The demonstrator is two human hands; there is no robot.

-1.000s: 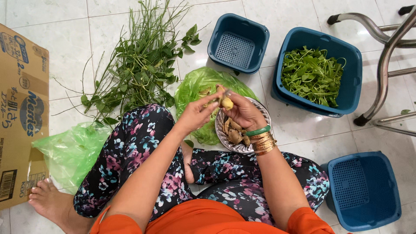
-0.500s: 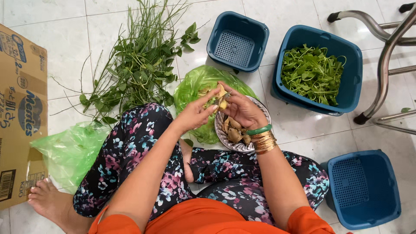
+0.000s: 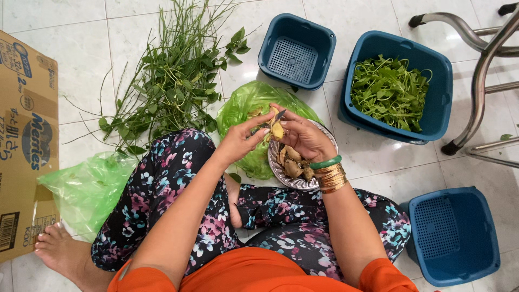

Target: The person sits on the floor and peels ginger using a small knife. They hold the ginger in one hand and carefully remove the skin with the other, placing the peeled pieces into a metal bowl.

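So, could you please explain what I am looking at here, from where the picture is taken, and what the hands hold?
The camera sits on a person's head and looks down at their lap as they sit on a tiled floor. The left hand holds a small knife; the right hand holds a yellowish root piece over a metal plate of more pieces. Around them: a pile of leafy stems, green plastic bags, blue baskets, one with picked leaves, and a cardboard box.

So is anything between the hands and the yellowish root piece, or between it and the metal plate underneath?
Nothing visible. Both the left hand and right hand already touch the yellowish root piece, with a small knife blade against it. It sits directly above the round metal plate of similar brown pieces, with open air between.
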